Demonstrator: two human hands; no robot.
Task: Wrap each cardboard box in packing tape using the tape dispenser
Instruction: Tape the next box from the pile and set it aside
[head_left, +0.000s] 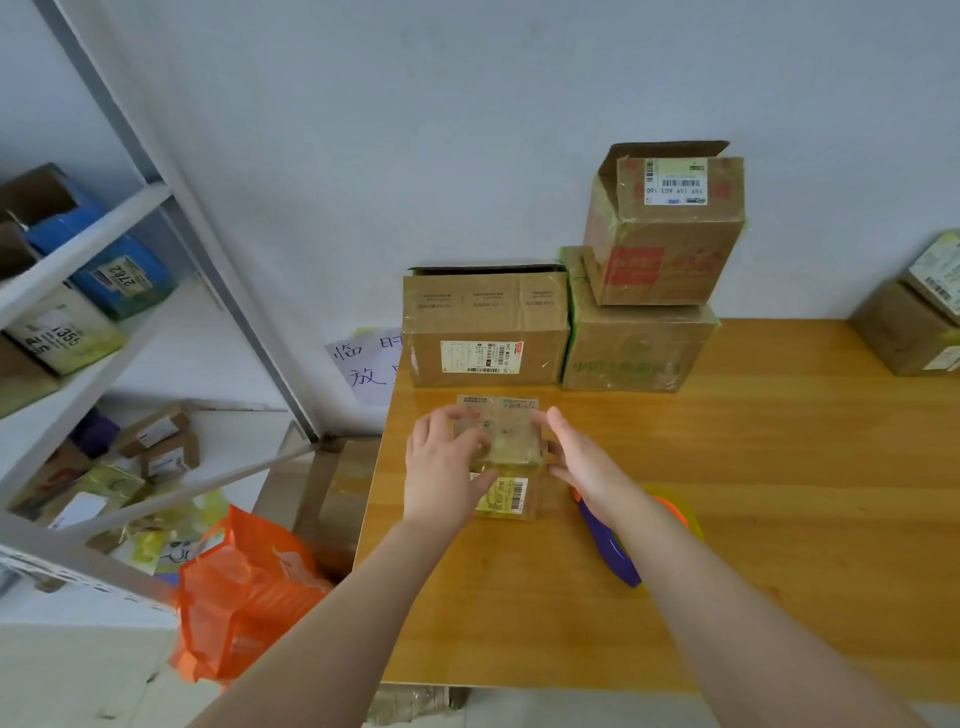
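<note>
A small cardboard box, glossy with yellowish tape and bearing a barcode label, stands on the wooden table. My left hand grips its left side with fingers over the top. My right hand presses against its right side. The tape dispenser, purple and orange with a yellow tape roll, lies on the table just right of the box, partly hidden under my right forearm.
Three larger cardboard boxes stand stacked against the wall behind the small box. More boxes sit at the table's far right. A metal shelf with parcels stands left, with an orange bag on the floor.
</note>
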